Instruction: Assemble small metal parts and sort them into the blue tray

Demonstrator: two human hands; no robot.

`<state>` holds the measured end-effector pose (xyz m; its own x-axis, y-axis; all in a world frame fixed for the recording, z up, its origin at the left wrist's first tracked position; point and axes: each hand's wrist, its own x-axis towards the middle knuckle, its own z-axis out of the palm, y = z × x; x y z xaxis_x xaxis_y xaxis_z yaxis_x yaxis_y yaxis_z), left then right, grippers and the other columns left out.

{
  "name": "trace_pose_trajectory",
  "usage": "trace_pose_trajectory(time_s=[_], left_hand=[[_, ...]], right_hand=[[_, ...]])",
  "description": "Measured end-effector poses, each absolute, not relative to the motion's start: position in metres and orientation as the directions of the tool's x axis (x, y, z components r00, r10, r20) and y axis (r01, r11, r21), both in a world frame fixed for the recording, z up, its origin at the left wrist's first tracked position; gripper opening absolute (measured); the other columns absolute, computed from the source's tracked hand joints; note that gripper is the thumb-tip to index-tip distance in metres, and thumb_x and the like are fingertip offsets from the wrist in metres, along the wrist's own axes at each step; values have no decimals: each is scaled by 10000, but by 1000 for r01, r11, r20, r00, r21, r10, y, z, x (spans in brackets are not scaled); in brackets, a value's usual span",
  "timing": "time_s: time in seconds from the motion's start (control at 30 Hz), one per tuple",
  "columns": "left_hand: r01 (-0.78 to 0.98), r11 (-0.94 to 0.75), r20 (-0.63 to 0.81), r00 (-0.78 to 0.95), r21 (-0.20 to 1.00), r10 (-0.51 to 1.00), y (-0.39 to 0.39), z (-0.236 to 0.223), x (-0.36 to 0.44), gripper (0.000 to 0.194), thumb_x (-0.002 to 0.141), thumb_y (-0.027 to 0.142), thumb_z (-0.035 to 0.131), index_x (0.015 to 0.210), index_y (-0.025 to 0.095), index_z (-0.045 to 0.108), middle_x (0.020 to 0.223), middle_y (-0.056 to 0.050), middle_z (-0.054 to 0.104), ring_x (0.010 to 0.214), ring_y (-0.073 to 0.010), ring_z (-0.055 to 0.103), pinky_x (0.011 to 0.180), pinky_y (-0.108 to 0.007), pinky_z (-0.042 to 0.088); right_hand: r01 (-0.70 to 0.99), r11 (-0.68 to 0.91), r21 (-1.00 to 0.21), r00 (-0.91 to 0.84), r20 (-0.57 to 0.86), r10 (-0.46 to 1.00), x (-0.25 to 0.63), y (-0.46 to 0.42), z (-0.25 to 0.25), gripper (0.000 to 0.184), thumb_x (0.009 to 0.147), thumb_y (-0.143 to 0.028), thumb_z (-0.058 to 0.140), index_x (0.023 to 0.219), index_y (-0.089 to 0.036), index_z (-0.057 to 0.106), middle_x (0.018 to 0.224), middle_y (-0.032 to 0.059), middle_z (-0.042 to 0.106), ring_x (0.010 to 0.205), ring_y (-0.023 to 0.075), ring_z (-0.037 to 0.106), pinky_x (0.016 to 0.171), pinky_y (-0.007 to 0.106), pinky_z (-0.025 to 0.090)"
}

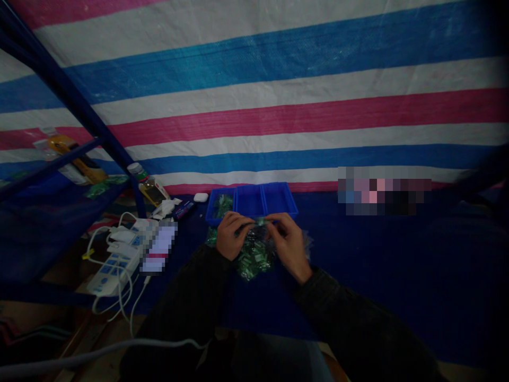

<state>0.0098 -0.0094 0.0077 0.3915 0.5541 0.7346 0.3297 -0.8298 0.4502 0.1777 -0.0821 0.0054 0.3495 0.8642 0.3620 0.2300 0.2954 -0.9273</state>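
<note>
Between my two hands, over the blue table, is a small clear plastic bag with something greenish in it. My left hand pinches its left side, and my right hand pinches the right. Below them lies a pile of small green packets, partly hidden by my hands. Clear bags show beside my right hand. Just beyond my fingers stands a blue tray with three compartments. Green packets lie in its left compartment.
To the left are a white power strip with tangled cables, a phone and a bottle. A white case sits left of the tray. A blue metal frame rises at left, before a striped sheet.
</note>
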Motion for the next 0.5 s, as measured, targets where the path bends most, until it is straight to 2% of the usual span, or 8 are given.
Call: trace_pose_trajectory(time_s=[0.07,0.13,0.33,0.43,0.5], left_hand=[[336,-833,750,372,440,547,-10,10,11,52,921,229,694,901,204,735,869,-43,704,905,-197,607,852,-384,528],[342,-829,753,360,443,551,-11,11,11,69,920,251,699,885,197,726,876,-49,698,920,-200,612,834,-376,534],[318,-766,726,261,558,637,-13,5,12,163,900,319,726,898,163,679,892,-41,667,759,-135,626,611,-239,506],[328,-780,719,311,532,621,-14,6,12,106,939,278,674,915,179,703,885,-41,663,786,-144,629,638,-249,517],[335,-808,721,370,484,585,-13,8,10,138,983,218,592,977,203,729,896,-48,684,867,-168,636,730,-288,536]], right_hand=[[272,323,-906,368,408,835,178,-80,4,163,922,-359,629,928,-221,717,999,63,646,715,170,600,636,314,483],[283,326,-902,375,417,828,179,-79,1,173,920,-375,637,916,-219,711,1038,71,634,729,170,593,625,308,481],[223,246,-943,373,316,872,176,-81,-2,232,923,-425,629,1015,-214,663,758,1,640,588,151,522,531,272,395],[164,267,-950,398,311,863,175,-82,-1,319,904,-409,655,1155,-225,585,789,-10,665,567,141,512,520,263,377],[157,280,-947,400,320,859,175,-82,1,308,906,-405,652,1151,-228,593,801,-5,672,573,143,515,527,266,379]])
